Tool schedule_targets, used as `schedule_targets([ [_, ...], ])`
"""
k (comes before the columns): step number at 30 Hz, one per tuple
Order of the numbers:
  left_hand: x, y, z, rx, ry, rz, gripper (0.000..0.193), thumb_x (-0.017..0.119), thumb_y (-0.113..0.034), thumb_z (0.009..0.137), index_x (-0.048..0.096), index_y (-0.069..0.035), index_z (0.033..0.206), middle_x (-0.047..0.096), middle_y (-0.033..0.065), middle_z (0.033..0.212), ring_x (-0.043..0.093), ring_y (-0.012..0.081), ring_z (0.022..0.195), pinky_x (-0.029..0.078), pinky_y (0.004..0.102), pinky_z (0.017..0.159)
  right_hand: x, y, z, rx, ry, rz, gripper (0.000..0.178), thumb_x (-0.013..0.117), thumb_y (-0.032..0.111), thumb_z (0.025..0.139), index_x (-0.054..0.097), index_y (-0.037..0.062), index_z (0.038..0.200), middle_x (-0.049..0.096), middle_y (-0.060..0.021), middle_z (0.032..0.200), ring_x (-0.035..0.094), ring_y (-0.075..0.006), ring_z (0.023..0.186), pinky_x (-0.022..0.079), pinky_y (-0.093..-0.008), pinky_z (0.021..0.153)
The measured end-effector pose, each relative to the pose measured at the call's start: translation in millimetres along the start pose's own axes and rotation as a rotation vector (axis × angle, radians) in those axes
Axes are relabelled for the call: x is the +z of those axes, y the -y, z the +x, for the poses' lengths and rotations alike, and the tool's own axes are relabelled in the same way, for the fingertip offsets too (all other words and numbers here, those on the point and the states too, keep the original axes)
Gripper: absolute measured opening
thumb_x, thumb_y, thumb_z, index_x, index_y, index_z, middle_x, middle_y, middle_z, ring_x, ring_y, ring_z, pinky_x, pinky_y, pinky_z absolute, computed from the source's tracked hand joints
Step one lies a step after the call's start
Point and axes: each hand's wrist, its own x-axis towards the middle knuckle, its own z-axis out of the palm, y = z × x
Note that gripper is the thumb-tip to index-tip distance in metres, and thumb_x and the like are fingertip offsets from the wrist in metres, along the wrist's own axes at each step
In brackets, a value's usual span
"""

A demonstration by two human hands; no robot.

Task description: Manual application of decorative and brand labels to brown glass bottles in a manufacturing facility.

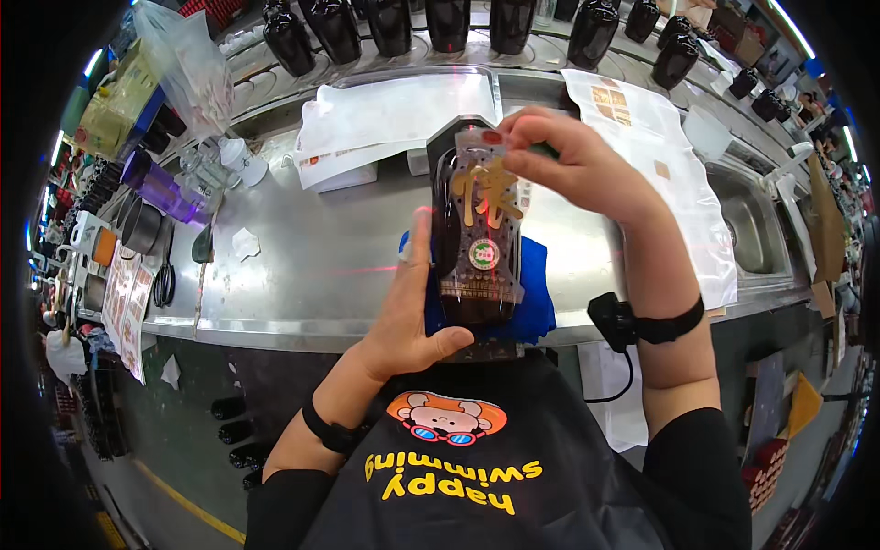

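Observation:
A dark glossy bottle [446,229] lies tilted on a folded blue cloth [539,284] at the bench's front edge. Over its upper face lies a clear decal film [472,183] with large gold characters and a round green-and-white emblem. My right hand [564,156] pinches the film's far end between thumb and fingers, above the bottle's far end. Along the bottle's left side rests my left hand [403,321], fingers stretched out and thumb spread by the near end. How firmly the left fingers press is hidden.
Several dark bottles [449,23] stand on the conveyor behind the bench [302,275]. White sheets [394,115] lie at the back, and a decal-printed sheet [674,183] drapes to the right, beside a sink [756,220]. A purple cup [151,179] and pan [142,225] sit left.

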Motion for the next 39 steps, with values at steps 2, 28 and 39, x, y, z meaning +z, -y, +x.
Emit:
schedule_targets([
  [2, 1.8, -1.4, 6.4, -0.044, -0.018, -0.081, 0.093, 0.06, -0.042, 0.093, 0.008, 0.011, 0.15, 0.031, 0.0287, 0.149, 0.029, 0.0359, 0.141, 0.019, 0.0392, 0.116, 10.7, -11.6, 3.9, 0.056, 0.004, 0.017, 0.019, 0.064, 0.02, 0.094, 0.059, 0.0017, 0.091, 0.057, -0.0068, 0.113, 0.054, -0.0159, 0.101, 0.046, -0.0291, 0.089],
  [28, -3.8, -16.8, 31.8, -0.124, 0.055, -0.059, 0.061, 0.059, -0.026, 0.095, 0.038, -0.003, 0.147, 0.032, 0.026, 0.149, 0.031, 0.038, 0.139, 0.024, 0.0406, 0.113, 28.8, -24.0, -3.3, 0.001, -0.12, 0.11, 0.023, 0.068, 0.018, 0.09, 0.054, 0.0027, 0.081, 0.058, -0.0091, 0.111, 0.054, -0.0178, 0.096, 0.044, -0.0304, 0.086],
  [39, -1.8, -10.6, 28.1, -0.175, -0.035, -0.241, 0.06, 0.057, -0.033, 0.097, 0.041, 0.0, 0.144, 0.04, 0.0266, 0.144, 0.038, 0.0355, 0.135, 0.027, 0.0395, 0.111, 35.2, -6.2, -26.7, -0.099, -0.603, -0.133, 0.022, 0.065, 0.007, 0.086, 0.067, 0.0045, 0.108, 0.059, -0.0163, 0.113, 0.059, -0.0306, 0.105, 0.05, -0.0377, 0.083],
])
